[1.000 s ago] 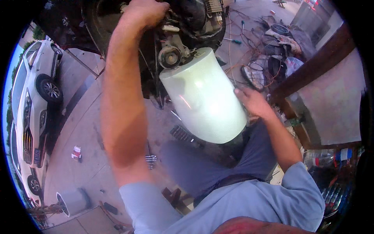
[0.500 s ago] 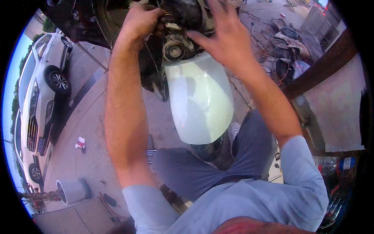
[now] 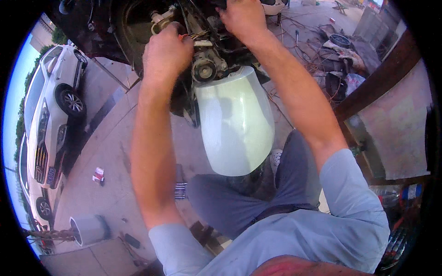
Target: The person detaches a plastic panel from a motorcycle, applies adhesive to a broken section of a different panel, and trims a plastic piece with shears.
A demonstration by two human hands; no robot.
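Observation:
A two-wheeler's stripped front end stands before me, with a glossy white mudguard (image 3: 237, 124) over its front wheel. Above the mudguard sits a round, dark-rimmed metal part (image 3: 205, 70), perhaps a lock. My left hand (image 3: 168, 51) is closed beside it, close to thin wires (image 3: 199, 35) and a small orange bit; what its fingers pinch is hidden. Farther up and to the right, my right hand (image 3: 242, 19) curls its fingers at a dark part near the top edge. I cannot make out what it grips.
Tangled cables (image 3: 308, 60) and a dark wheel rim (image 3: 340, 40) lie at the far right. A rusty beam (image 3: 375, 76) slants along the right. White cars (image 3: 55, 115) stand left. A grey bucket (image 3: 88, 229) and a small red-white box (image 3: 98, 175) are on the ground.
My right hand, spread and lifted before, has moved up and left and curled its fingers at the dark part. My left hand has come slightly lower, its fingers now bunched near the wires.

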